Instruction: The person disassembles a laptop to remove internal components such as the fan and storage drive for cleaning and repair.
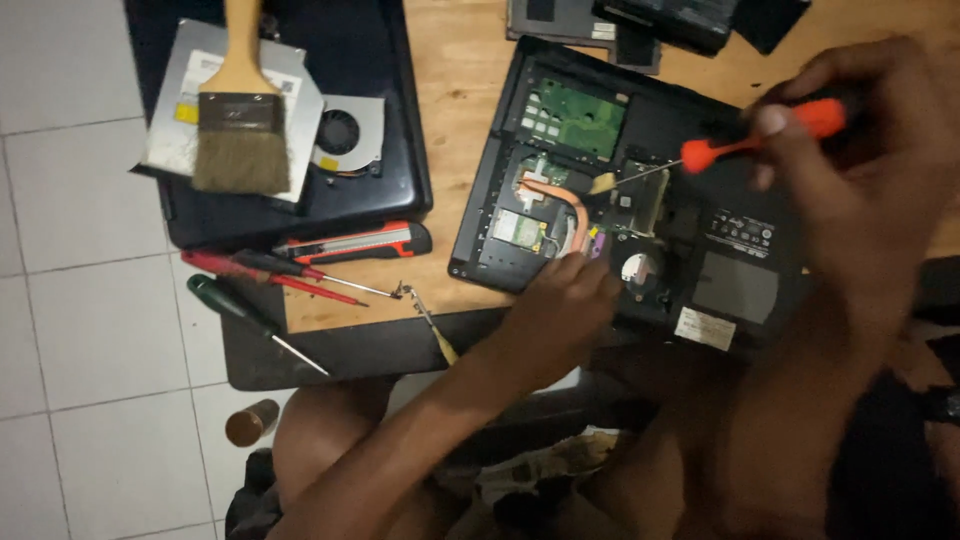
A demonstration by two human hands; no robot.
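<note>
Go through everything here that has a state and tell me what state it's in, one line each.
Black laptop base: bottom cover off, circuit boards and copper heat pipe exposed.
Red-handled screwdriver: gripped in right hand, tip down inside the laptop.
Left hand: resting on the laptop's near edge, holding nothing visible.
Wooden-handled paintbrush: lying flat on a silver optical drive.
Grey cooling fan: removed, lying loose.
Red utility knife: lying flat; blade not discernible.

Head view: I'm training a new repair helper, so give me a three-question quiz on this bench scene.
1. True or false: the right hand holds a red-handled screwdriver.
2. What does the left hand rest on?
A. paintbrush
B. opened laptop
C. utility knife
3. What lies under the paintbrush's bristles?

Key: 1 true; 2 B; 3 a silver optical drive.
</note>
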